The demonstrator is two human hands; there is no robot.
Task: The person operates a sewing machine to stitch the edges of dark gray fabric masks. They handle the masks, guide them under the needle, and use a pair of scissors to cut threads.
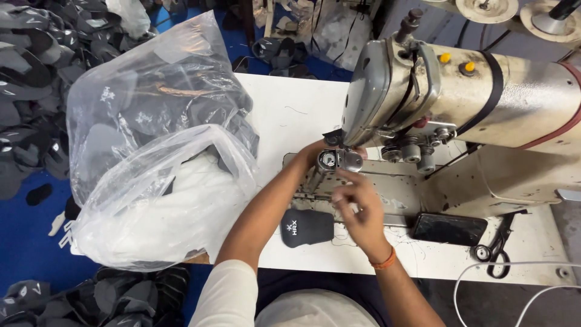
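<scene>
My left hand (319,151) reaches under the head of the cream sewing machine (484,91), fingers at the metal post beneath the needle; what it grips is hidden. My right hand (357,209) hovers in front of the post with fingers bent and pinched, seemingly on a fine thread, too thin to confirm. A dark grey padded fabric piece (307,227) with a small white logo lies on the white table (290,109) just left of my right hand.
Two clear plastic bags stand at the left: one with dark cut pieces (151,91), one with white pieces (157,206). A black phone (449,229) and black scissors (496,248) lie at the right. Piles of grey shoe pieces (36,72) cover the blue floor.
</scene>
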